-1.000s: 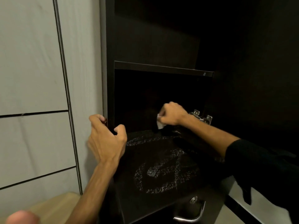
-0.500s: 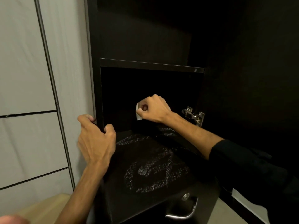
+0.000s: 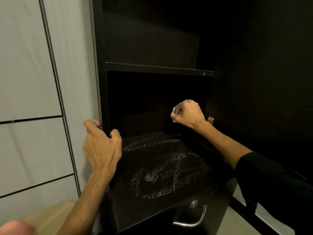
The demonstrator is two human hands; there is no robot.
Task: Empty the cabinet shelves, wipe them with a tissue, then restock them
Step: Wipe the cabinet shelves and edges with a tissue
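A: What is sitting nearest, at the bottom of the frame?

B: A metal handle (image 3: 190,219) is showing at the lower centre, on a dark front below the shelf (image 3: 162,168). A pale wooden surface (image 3: 50,216) is lying at the lower left.

A: And the shelf?

B: It is filling the middle of the frame, dark, and glistening with wet, swirled streaks.

A: What is the left hand doing?

B: The left hand (image 3: 101,146) is gripping the front edge of the cabinet (image 3: 128,39) side panel at centre left, fingers on the outer face and thumb curling round the inner one.

A: The right hand?

B: The right hand (image 3: 188,114) is reaching farther in, at centre right, clenched round a white tissue (image 3: 174,110). Only small bits of tissue are peeking out beside the fingers. The hand is hovering above the shelf near the back right corner; whether the tissue is touching the dark wall, I cannot tell.

A: Anything behind it?

B: A metal hinge (image 3: 210,119) is poking out just right of that wrist, and an upper shelf edge (image 3: 159,69) is running across above. Pale panels (image 3: 30,82) are filling the left of the frame.
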